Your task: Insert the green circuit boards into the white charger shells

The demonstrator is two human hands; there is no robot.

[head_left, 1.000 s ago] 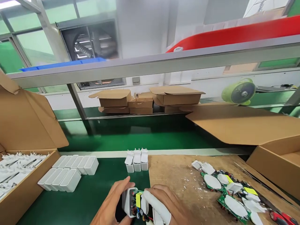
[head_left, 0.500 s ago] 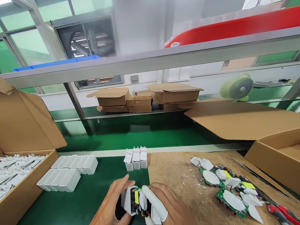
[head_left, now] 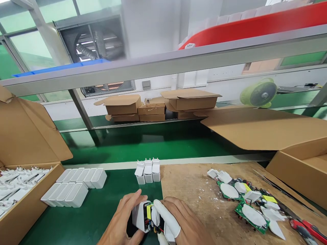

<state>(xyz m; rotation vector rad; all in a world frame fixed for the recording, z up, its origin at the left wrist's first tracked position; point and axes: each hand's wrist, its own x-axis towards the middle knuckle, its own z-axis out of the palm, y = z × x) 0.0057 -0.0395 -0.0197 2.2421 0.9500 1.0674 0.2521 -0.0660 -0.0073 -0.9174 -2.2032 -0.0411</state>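
White shell (head_left: 139, 215), a smooth, boxy plastic casing, sits at the near edge of the matte green tabletop (head_left: 87, 217), with the left hand (head_left: 120, 223) fingers clamped around it. The right hand (head_left: 185, 223), forefinger sheathed in a white rubber cot, pinches the circuit board (head_left: 150, 217) lodged in its open end. Empty casings (head_left: 74, 187) lie in rows to the left.

White charger shell (head_left: 139, 216), green circuit board (head_left: 251, 217) (yellow label), red tray (head_left: 255, 23)
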